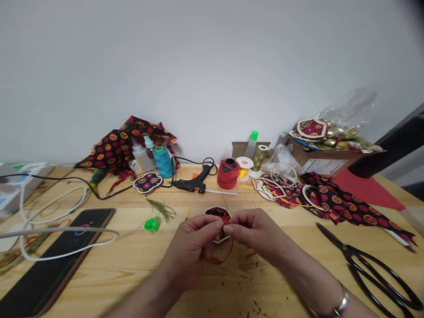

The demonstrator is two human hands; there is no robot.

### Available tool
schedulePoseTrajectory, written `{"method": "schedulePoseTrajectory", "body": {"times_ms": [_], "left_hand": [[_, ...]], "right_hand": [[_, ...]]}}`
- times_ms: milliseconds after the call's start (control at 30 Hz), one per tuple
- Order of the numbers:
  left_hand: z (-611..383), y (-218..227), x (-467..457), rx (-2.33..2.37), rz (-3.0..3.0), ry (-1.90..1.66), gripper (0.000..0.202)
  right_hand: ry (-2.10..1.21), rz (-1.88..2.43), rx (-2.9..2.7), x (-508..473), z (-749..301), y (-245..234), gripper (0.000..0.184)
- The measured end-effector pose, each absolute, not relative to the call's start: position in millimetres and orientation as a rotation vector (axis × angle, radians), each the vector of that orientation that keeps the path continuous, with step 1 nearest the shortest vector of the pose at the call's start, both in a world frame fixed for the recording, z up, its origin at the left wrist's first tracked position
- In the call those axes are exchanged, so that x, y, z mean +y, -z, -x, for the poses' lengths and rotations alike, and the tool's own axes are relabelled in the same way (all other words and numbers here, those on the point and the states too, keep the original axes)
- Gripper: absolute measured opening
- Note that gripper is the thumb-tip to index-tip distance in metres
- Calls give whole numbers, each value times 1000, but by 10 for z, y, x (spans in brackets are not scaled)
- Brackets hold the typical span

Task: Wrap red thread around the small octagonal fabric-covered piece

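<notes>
My left hand (194, 247) and my right hand (255, 229) meet over the middle of the wooden table (232, 287). Both pinch a thin red cord (221, 259) that loops down below my fingers. The cord is knotted at a small hexagonal fabric-covered piece (217, 213) with a dark red pattern, which sits just behind my fingertips and is partly hidden by them. A silver bracelet (342, 304) is on my right wrist.
Black scissors (371, 265) lie at the right, a phone (53, 260) and white cable (66, 229) at the left. Behind are a glue gun (194, 182), red cord spool (228, 173), thread cones (164, 161), a green cap (152, 225), patterned fabric (334, 198), wooden rings (284, 174) and a cardboard box (326, 154).
</notes>
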State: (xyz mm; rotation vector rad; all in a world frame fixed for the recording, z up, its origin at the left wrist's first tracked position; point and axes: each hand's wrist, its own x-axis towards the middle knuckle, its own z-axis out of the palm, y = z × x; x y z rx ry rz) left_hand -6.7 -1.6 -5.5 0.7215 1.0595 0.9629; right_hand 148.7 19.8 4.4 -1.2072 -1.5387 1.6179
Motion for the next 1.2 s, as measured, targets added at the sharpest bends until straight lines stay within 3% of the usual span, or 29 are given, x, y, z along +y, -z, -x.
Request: {"method": "schedulePoseTrajectory", "body": {"times_ms": [833, 1200], "left_hand": [[50, 39, 17, 960, -610, -957, 14], [29, -36, 30, 1041, -502, -1077, 9]], "right_hand": [[-1595, 1211, -1579, 200, -1485, -72, 19], [-1102, 1267, -1853, 83, -1472, -165, 23]]}}
